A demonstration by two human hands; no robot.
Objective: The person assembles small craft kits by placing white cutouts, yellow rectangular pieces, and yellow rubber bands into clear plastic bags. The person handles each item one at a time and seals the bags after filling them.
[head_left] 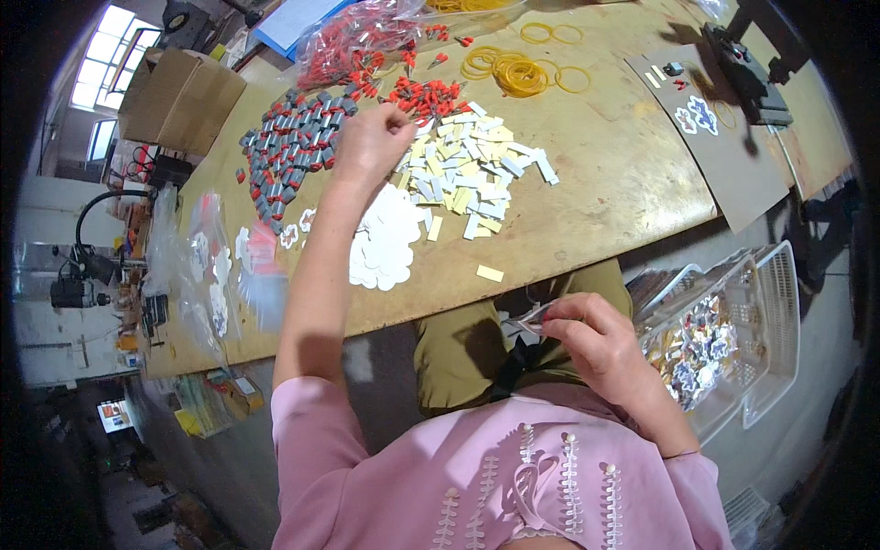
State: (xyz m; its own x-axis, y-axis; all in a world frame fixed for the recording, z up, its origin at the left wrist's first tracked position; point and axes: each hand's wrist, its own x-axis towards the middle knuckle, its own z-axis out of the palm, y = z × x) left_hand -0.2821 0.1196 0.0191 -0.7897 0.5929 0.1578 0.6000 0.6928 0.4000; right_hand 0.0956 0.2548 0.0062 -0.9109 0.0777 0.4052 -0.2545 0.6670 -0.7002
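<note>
My left hand (374, 145) reaches over the table with thumb and fingers pinched together, at the edge between a heap of small red pieces with pointed tips (423, 95) and a pile of small white and yellow strips (467, 170). What it pinches, if anything, is hidden. Under my left forearm lie a heap of grey blocks with red ends (298, 137) and a stack of white scalloped cutouts (383, 240). Over my lap, my right hand (596, 341) is closed on a small, clear-looking packet (530, 319), mostly covered by the fingers.
Yellow rubber bands (515, 71) and a plastic bag of red pieces (353, 41) lie at the back. Clear bags (261, 284) rest at left. A white basket (747, 348) of filled packets stands right, below a brown board (706, 137) with sample pieces. A cardboard box (181, 101) sits far left.
</note>
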